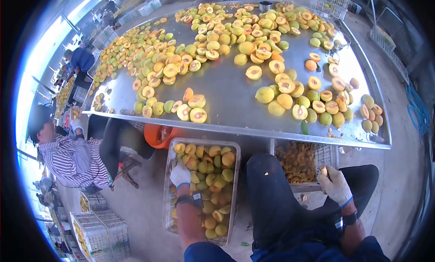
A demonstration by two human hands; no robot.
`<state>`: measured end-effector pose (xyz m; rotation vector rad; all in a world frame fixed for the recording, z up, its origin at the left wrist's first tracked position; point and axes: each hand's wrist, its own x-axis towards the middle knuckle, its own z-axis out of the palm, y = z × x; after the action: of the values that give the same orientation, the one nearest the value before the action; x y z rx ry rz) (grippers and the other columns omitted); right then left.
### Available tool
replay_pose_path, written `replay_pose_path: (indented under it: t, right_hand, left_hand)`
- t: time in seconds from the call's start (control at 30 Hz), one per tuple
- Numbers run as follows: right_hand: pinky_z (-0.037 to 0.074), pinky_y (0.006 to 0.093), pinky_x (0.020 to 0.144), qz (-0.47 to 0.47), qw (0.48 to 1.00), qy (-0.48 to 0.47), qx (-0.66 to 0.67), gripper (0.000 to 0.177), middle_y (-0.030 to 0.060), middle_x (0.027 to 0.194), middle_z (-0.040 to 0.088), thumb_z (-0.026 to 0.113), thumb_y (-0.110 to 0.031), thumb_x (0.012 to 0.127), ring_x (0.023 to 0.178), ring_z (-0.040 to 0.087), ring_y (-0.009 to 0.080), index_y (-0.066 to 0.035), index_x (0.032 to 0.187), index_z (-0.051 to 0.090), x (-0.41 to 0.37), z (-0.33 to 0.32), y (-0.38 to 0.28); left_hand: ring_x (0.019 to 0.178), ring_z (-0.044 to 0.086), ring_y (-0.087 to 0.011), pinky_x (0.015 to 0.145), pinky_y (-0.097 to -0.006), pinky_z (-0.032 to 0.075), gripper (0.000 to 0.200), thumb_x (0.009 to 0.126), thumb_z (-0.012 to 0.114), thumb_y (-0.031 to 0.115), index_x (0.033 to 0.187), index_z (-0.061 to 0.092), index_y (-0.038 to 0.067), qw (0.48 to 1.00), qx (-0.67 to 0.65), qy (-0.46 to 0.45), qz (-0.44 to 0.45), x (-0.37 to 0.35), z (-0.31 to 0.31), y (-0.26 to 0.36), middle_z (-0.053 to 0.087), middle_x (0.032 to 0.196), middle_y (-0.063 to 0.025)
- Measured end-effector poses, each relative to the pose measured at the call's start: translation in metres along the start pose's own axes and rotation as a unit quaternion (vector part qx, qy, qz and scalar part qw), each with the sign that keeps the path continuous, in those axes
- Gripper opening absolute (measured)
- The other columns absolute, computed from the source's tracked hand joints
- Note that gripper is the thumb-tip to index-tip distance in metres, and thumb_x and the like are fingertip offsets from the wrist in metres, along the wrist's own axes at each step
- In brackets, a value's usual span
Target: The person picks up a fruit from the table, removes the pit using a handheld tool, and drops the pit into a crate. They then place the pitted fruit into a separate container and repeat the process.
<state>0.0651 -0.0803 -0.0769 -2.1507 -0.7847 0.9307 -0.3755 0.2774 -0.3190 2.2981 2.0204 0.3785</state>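
Across the steel table [226, 96], halved fruit [198, 115]; concrete floor [145, 207] beneath.

a long steel table [226, 94] carries loose fruit: halved pieces [198, 115] lie cut face up in clusters among whole yellow-green ones [264, 94], with a small metal cup [265, 6] at the far edge. on the concrete floor [140, 207] under its near edge stand a clear crate [204, 141] of fruit and an orange bucket [156, 135].

Daylight floods in past your left hand [180, 175] — glare whitens the steel table [226, 99] ahead (fisheye edges, black corners).
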Motion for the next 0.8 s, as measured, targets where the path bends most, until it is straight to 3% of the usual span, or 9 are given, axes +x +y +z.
replay_pose_path:
  t: [0.07, 0.17, 0.3, 0.47, 0.6, 0.67, 0.7, 0.77, 0.8]
  right_hand:
    - [0.051, 0.0329, 0.056, -0.003, 1.0, 0.007, 0.0, 0.026, 0.0078, 0.064, 0.062, 0.062, -0.021, 0.099, 0.057, 0.064, 0.0138, 0.003, 0.107, 0.067, -0.005, -0.005, -0.002]
    - [0.051, 0.0324, 0.056, 0.017, 0.999, 0.015, 0.047, 0.027, 0.0079, 0.065, 0.063, 0.062, -0.022, 0.099, 0.057, 0.064, 0.0136, 0.004, 0.107, 0.066, -0.009, -0.009, 0.015]
    - [0.05, 0.0316, 0.056, 0.019, 0.999, 0.004, 0.041, 0.027, 0.0068, 0.066, 0.063, 0.061, -0.022, 0.1, 0.057, 0.063, 0.0125, 0.004, 0.106, 0.066, -0.014, -0.012, 0.009]
    - [0.049, 0.03, 0.054, 0.009, 0.999, 0.003, 0.054, 0.026, 0.003, 0.065, 0.06, 0.061, -0.022, 0.1, 0.056, 0.06, 0.0101, 0.003, 0.107, 0.067, -0.018, -0.017, 0.009]
    - [0.048, 0.0295, 0.054, -0.001, 0.997, 0.006, 0.073, 0.027, 0.0022, 0.065, 0.059, 0.061, -0.021, 0.1, 0.056, 0.058, 0.0095, 0.002, 0.11, 0.067, -0.02, -0.015, 0.006]
    - [0.048, 0.029, 0.055, -0.021, 0.996, 0.007, 0.084, 0.028, 0.0015, 0.066, 0.059, 0.062, -0.022, 0.101, 0.058, 0.058, 0.0089, 0.002, 0.114, 0.067, -0.024, -0.017, 0.007]
    - [0.048, 0.029, 0.055, -0.019, 0.996, 0.021, 0.09, 0.028, 0.0015, 0.066, 0.059, 0.062, -0.022, 0.101, 0.058, 0.058, 0.0089, 0.002, 0.114, 0.067, -0.026, -0.018, 0.009]
    - [0.048, 0.029, 0.056, 0.007, 0.99, 0.012, 0.142, 0.029, 0.001, 0.068, 0.06, 0.062, -0.023, 0.101, 0.06, 0.058, 0.0086, 0.002, 0.116, 0.068, -0.026, -0.021, 0.013]
    - [0.048, 0.0293, 0.057, 0.001, 0.989, 0.014, 0.147, 0.028, 0.0005, 0.069, 0.061, 0.063, -0.024, 0.102, 0.06, 0.058, 0.0084, 0.001, 0.114, 0.068, -0.026, -0.022, 0.015]
  left_hand:
    - [0.135, 0.052, -0.0455, 0.113, -0.0544, 0.044, 0.046, 0.093, 0.061, 0.024, 0.138, 0.068, 0.014, 0.993, -0.025, -0.11, -0.033, 0.004, 0.008, -0.011, 0.049, 0.16, -0.015]
    - [0.142, 0.047, -0.0438, 0.115, -0.0552, 0.041, 0.05, 0.092, 0.063, 0.024, 0.141, 0.066, 0.015, 1.0, -0.019, -0.018, 0.01, -0.011, 0.025, -0.019, 0.043, 0.164, -0.0133]
    - [0.144, 0.045, -0.0449, 0.118, -0.0578, 0.037, 0.066, 0.089, 0.066, 0.026, 0.153, 0.053, 0.015, 0.995, -0.082, -0.041, -0.024, -0.009, 0.016, -0.016, 0.044, 0.162, -0.0189]
    - [0.155, 0.029, -0.0426, 0.124, -0.0555, 0.031, 0.086, 0.086, 0.072, 0.045, 0.161, 0.041, 0.015, 0.995, 0.008, -0.091, -0.042, -0.021, 0.021, 0.008, 0.035, 0.167, -0.0213]
    - [0.149, 0.042, -0.0423, 0.119, -0.0532, 0.039, 0.082, 0.085, 0.072, 0.048, 0.156, 0.048, 0.012, 0.991, -0.012, -0.134, -0.006, 0.002, -0.018, 0.009, 0.046, 0.159, -0.0239]
    - [0.131, 0.06, -0.0408, 0.108, -0.0498, 0.049, 0.061, 0.089, 0.07, 0.039, 0.14, 0.063, 0.006, 0.964, -0.082, -0.155, -0.201, 0.013, -0.052, 0.041, 0.062, 0.142, -0.0244]
    - [0.131, 0.06, -0.0408, 0.108, -0.0498, 0.049, 0.061, 0.089, 0.07, 0.039, 0.14, 0.063, 0.006, 0.967, -0.084, -0.155, -0.186, 0.013, -0.064, 0.061, 0.062, 0.142, -0.0244]
    - [0.11, 0.069, -0.0404, 0.097, -0.0476, 0.055, 0.036, 0.092, 0.068, 0.024, 0.121, 0.072, 0.003, 0.962, -0.201, 0.18, -0.037, 0.003, -0.086, 0.107, 0.072, 0.12, -0.0221]
    - [0.107, 0.069, -0.0403, 0.096, -0.0472, 0.055, 0.031, 0.093, 0.068, 0.019, 0.118, 0.073, 0.002, 0.945, -0.248, 0.206, 0.046, 0.002, -0.102, 0.136, 0.073, 0.116, -0.0214]
